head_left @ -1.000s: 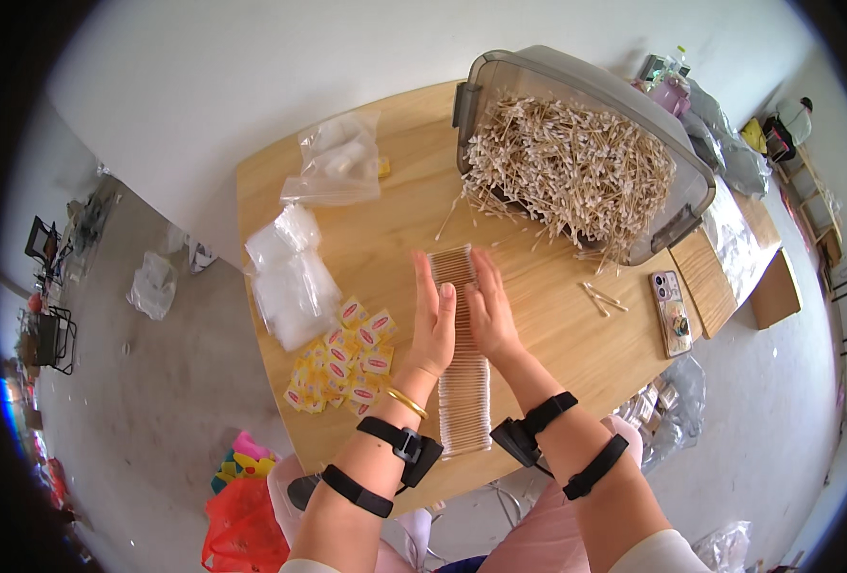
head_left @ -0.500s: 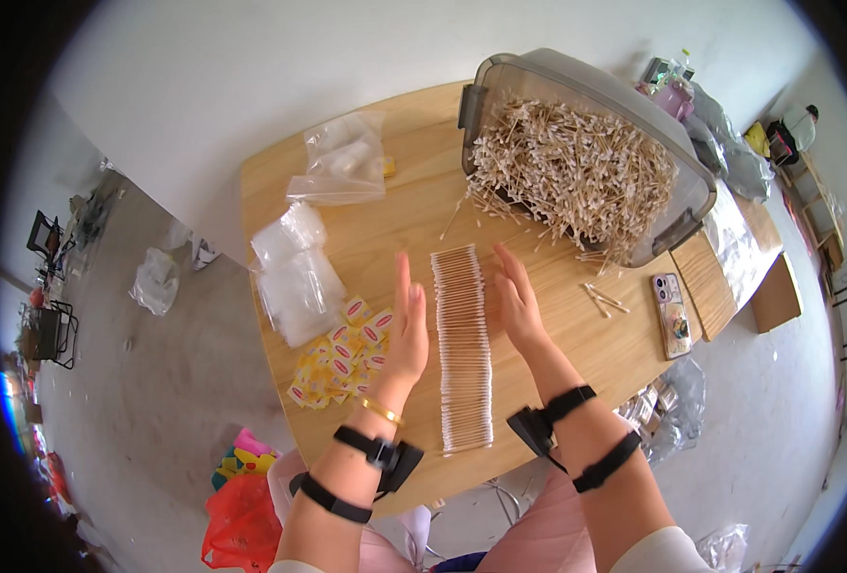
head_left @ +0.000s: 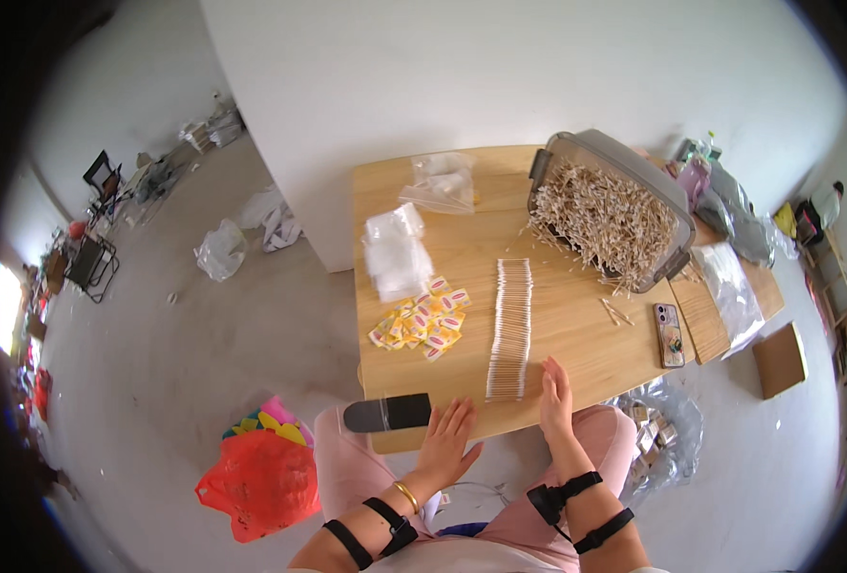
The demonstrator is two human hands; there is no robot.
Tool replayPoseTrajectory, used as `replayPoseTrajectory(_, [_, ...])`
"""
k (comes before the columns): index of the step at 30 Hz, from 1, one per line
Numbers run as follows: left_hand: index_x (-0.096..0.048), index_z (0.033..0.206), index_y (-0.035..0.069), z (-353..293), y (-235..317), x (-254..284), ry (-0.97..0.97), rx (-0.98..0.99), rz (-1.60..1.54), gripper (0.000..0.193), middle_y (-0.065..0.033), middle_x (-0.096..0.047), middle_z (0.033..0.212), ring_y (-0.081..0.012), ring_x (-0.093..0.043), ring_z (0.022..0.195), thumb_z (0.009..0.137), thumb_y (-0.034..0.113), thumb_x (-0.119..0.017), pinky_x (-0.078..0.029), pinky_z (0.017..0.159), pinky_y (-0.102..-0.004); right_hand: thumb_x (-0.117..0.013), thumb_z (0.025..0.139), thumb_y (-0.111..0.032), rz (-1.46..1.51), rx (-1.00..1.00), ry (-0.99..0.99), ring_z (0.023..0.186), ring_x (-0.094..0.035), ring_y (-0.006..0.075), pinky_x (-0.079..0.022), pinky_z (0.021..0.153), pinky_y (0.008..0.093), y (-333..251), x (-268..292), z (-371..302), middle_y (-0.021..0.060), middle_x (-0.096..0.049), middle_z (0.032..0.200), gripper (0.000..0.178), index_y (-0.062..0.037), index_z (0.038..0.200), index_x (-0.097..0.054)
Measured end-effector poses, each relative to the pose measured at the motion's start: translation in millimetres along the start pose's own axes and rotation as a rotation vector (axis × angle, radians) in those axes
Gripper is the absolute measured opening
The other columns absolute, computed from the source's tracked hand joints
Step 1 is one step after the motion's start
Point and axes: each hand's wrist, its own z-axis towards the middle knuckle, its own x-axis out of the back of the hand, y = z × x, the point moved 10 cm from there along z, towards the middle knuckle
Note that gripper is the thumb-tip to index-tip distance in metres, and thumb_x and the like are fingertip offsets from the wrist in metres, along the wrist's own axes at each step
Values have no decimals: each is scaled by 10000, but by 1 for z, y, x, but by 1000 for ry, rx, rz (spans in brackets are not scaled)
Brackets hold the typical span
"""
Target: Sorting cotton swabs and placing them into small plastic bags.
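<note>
A long, narrow row of cotton swabs (head_left: 510, 320) lies side by side on the wooden table (head_left: 576, 329). My right hand (head_left: 556, 403) stands on edge by the row's near right end, empty, its fingers stretched out. Near the table's front edge, my left hand (head_left: 447, 441) is palm down with its fingers spread. Its fingertips are close to the right end of a flat black strip (head_left: 388, 413) with a rounded left end; whether they touch it I cannot tell. Yellow-and-white printed packets (head_left: 423, 320) lie piled left of the row.
A grey plastic bin (head_left: 624, 205) tilts toward me, heaped with loose swabs spilling over its rim. Clear plastic bags (head_left: 397, 253) lie behind the packets. A few stray swabs (head_left: 616, 311) and a phone (head_left: 669, 335) are at the right. A red bag (head_left: 259, 484) sits on the floor.
Both hands have drawn back toward me from either side of the swab row. My left hand has turned palm down, and the black strip now shows. The view has shifted and takes in more floor.
</note>
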Motion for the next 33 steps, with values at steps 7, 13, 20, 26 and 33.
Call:
replayPoseTrajectory(7, [-270, 1593, 55, -23, 1, -15, -148, -68, 336, 911, -148, -230, 1668, -325, -166, 1558, 900, 492, -668, -109, 1246, -563, -599, 913, -82, -637, 157, -170, 1380, -453, 356, -392, 1141, 404, -37, -22, -61, 222, -476, 1445, 541, 7, 1427, -458])
replayPoseTrajectory(13, [-228, 1610, 78, -21, -3, -23, -257, -48, 410, 1047, -121, -125, 1701, -304, -68, 1577, 819, 525, -749, -76, 1256, -563, -644, 858, -140, -984, 429, -222, 1442, -352, 407, -319, 1203, 459, -37, -37, -78, 216, -416, 1502, 645, 22, 1439, -415])
replayPoseTrajectory(20, [-266, 1592, 89, -16, -14, -21, -339, 13, 249, 980, -152, -185, 1675, -319, -130, 1564, 845, 519, -732, -128, 1245, -549, -697, 830, -172, -974, 332, -296, 1294, -455, 409, -395, 1105, 480, -54, -40, -70, 198, -495, 1383, 617, -35, 1387, -470])
replayPoseTrajectory(26, [-625, 1280, 88, -1, -19, 15, 89, -26, -170, 478, -103, -565, 1377, -317, -474, 1337, 853, 272, -736, -308, 1168, -490, -785, 770, -111, -924, 441, -219, 1152, -492, 386, -424, 1009, 473, -77, -53, -56, 158, -545, 1186, 513, -139, 1236, -572])
replayPoseTrajectory(33, [-695, 1028, 113, 27, -24, 33, 371, 94, -189, 215, -52, -654, 1050, -293, -588, 1075, 822, 163, -730, -403, 938, -449, -794, 771, -117, -902, 448, -232, 1118, -499, 333, -419, 981, 450, -68, -67, -41, 106, -547, 1131, 296, -142, 1040, -675])
